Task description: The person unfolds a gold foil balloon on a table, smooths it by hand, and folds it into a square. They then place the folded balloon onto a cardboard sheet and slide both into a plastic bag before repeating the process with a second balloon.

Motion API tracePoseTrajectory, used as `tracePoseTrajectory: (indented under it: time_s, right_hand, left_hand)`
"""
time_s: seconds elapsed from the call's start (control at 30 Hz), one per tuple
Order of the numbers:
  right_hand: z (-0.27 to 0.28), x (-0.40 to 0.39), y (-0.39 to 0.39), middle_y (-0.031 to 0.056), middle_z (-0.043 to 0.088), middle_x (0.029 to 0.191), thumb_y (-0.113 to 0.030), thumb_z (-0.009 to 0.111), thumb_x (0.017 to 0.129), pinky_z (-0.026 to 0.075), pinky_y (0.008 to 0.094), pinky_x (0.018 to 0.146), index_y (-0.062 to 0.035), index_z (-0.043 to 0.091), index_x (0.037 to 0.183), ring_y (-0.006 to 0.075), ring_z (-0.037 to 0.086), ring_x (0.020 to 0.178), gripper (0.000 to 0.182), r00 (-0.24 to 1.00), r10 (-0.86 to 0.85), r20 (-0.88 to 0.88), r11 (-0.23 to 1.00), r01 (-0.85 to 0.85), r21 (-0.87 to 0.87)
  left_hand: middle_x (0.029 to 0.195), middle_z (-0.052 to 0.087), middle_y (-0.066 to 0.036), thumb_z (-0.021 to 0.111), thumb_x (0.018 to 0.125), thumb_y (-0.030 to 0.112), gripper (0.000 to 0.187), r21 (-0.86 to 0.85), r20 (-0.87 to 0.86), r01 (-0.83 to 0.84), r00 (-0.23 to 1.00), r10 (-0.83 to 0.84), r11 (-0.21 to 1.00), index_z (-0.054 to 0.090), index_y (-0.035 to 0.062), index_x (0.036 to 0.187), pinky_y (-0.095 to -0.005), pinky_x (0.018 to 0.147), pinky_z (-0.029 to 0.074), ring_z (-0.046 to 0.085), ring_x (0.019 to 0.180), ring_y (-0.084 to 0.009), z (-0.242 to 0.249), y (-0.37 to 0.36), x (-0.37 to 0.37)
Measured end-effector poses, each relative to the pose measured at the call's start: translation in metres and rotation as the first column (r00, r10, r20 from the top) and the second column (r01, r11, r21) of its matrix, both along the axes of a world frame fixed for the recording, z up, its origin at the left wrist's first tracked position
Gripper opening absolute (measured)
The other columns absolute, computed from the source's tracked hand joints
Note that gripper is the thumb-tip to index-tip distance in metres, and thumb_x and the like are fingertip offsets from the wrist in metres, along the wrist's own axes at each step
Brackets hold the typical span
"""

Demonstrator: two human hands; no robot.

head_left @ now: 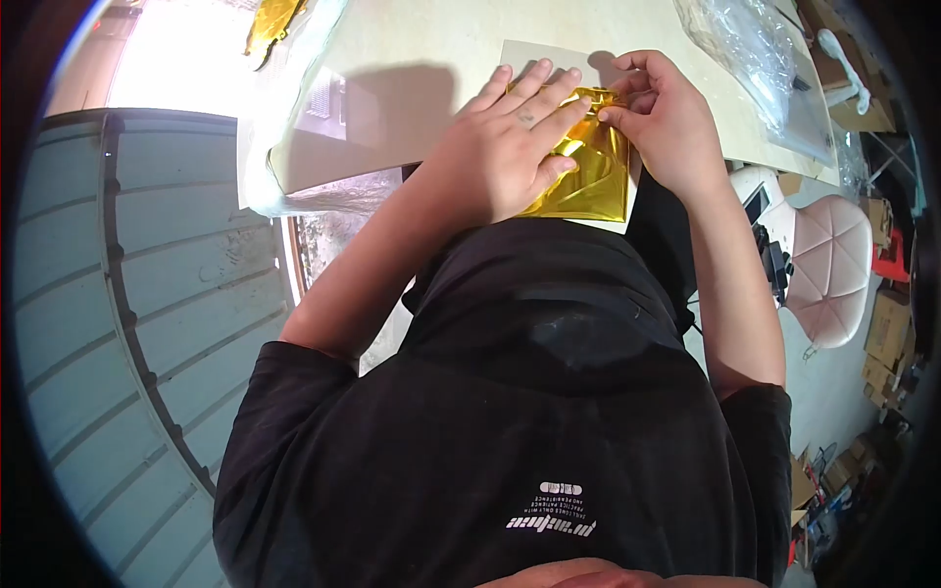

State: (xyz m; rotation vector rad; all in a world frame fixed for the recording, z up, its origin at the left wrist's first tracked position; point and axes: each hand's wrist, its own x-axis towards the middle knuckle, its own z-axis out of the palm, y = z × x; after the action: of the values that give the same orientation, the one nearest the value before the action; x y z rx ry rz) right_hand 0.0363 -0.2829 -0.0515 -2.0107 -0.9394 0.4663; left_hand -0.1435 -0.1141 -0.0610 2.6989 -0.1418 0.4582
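A shiny gold foil sheet (590, 186) lies over a pale flat board (524, 51) at the table's near edge. My left hand (520, 132) rests flat on the foil with its fingers spread, covering its left part. At the foil's upper right corner my right hand (662, 118) is closed, thumb and index finger pinching the crinkled edge. The foil looks creased near that pinch and smoother toward the bottom. What lies beneath my left palm is hidden.
Clear plastic wrap (750, 59) lies on the table (392, 49) at right. Another gold foil piece (272, 24) is at far left. A pinkish padded chair (831, 269) stands right of me, with cardboard boxes (887, 328) beyond. A ribbed panel (186, 255) is on the left.
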Motion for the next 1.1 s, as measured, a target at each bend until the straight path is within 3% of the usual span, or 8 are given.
tracePoseTrajectory:
  time_s: [0.2,0.27,0.3,0.37,0.47,0.7,0.87,1.1]
  right_hand:
    - [-0.006,-0.045,-0.032,0.0054,0.072,0.107,-0.009,0.084,0.094,0.058,0.0305,0.083,-0.0027,0.063,0.128,0.0132,0.067,0.088,0.04,0.838,-0.224,0.497,0.975,0.201,0.1]
    - [-0.014,-0.065,-0.049,0.0073,0.073,0.109,-0.01,0.081,0.1,0.059,0.0317,0.085,-0.0031,0.063,0.124,0.0157,0.069,0.092,0.031,0.886,-0.463,-0.023,0.886,0.463,0.023]
    - [-0.021,-0.067,-0.053,0.0073,0.073,0.109,-0.01,0.081,0.1,0.059,0.0317,0.085,-0.0031,0.063,0.124,0.0157,0.069,0.092,0.031,0.885,-0.464,-0.022,0.885,0.465,0.021]
    - [-0.027,-0.069,-0.06,0.009,0.073,0.111,-0.01,0.078,0.103,0.059,0.0317,0.083,-0.0027,0.062,0.122,0.0167,0.071,0.094,0.025,0.576,-0.358,-0.735,0.836,0.548,0.022]
    - [-0.02,-0.069,-0.054,0.0097,0.074,0.113,-0.008,0.077,0.104,0.059,0.0302,0.08,-0.0014,0.063,0.124,0.0161,0.072,0.094,0.025,0.418,-0.217,-0.882,0.874,0.485,0.015]
    - [-0.022,-0.06,-0.051,0.003,0.074,0.09,-0.005,0.077,0.103,0.043,0.022,0.056,-0.0014,0.069,0.113,0.0065,0.06,0.064,0.013,0.571,-0.24,-0.785,0.914,0.405,0.015]
    - [-0.013,-0.064,-0.047,0.0006,0.07,0.084,-0.004,0.076,0.103,0.032,0.0215,0.047,-0.003,0.069,0.11,0.0032,0.049,0.053,0.01,0.539,-0.266,-0.799,0.905,0.426,-0.013]
    - [-0.018,-0.058,-0.052,0.0002,0.069,0.084,-0.005,0.077,0.103,0.028,0.0209,0.046,-0.0037,0.069,0.109,0.002,0.044,0.051,0.01,0.477,-0.243,-0.845,0.902,0.431,-0.016]
  left_hand:
    - [0.176,0.043,-0.01,0.067,0.105,0.023,0.057,0.124,-0.089,0.017,0.996,-0.005,0.992,0.056,0.0105,0.16,-0.0583,0.134,0.025,0.037,0.163,-0.0334,-0.006,0.011,0.008]
    - [0.173,0.047,-0.008,0.062,0.108,0.03,0.054,0.24,-0.073,0.04,0.997,-0.023,0.97,0.058,0.0142,0.159,-0.0562,0.134,0.026,0.041,0.161,-0.0294,-0.009,0.018,0.016]
    - [0.173,0.047,-0.008,0.062,0.108,0.03,0.054,0.238,-0.074,0.041,0.997,-0.025,0.97,0.058,0.0142,0.159,-0.0562,0.134,0.026,0.041,0.161,-0.0294,-0.009,0.019,0.018]
    - [0.174,0.046,-0.007,0.061,0.109,0.031,0.054,0.263,-0.085,0.091,0.994,-0.071,0.96,0.057,0.0155,0.16,-0.0558,0.135,0.025,0.04,0.162,-0.0286,-0.009,0.019,0.022]
    - [0.175,0.045,-0.006,0.06,0.11,0.031,0.053,0.277,-0.095,0.132,0.989,-0.109,0.952,0.057,0.0163,0.161,-0.0559,0.135,0.024,0.039,0.163,-0.0287,-0.005,0.019,0.024]
    - [0.177,0.041,-0.008,0.064,0.107,0.02,0.06,0.112,0.095,0.131,0.985,-0.142,0.985,0.05,0.0125,0.165,-0.0531,0.137,0.019,0.036,0.165,-0.0284,0.013,0.027,0.044]
    - [0.181,0.031,-0.004,0.052,0.113,0.032,0.061,0.367,-0.181,0.423,0.906,-0.383,0.828,0.041,0.0138,0.17,-0.0479,0.14,0.011,0.024,0.169,-0.0231,-0.002,0.018,0.082]
    - [0.182,0.031,-0.003,0.051,0.113,0.034,0.062,0.316,-0.202,0.472,0.881,-0.428,0.823,0.04,0.0135,0.171,-0.0478,0.141,0.009,0.019,0.17,-0.0227,-0.015,0.024,0.093]
